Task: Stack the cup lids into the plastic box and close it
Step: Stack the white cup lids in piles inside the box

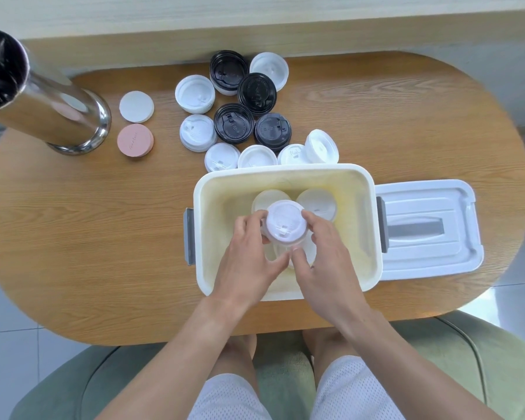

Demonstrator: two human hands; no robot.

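Our fingers (256,218) of both hands curled round a white stack (284,225) of lids at frame centre, left hand (249,253) on its left side, right hand (325,253) on its right, thumbs meeting below it. We held it just above the open box (285,172), over two more white lids (317,203) already lying inside. We judged the job barely begun: a dozen or so loose lids (256,89), black and white, waited on the bench (103,237) above the box, and the box cover (428,228) lay beside it at right, not yet fitted.
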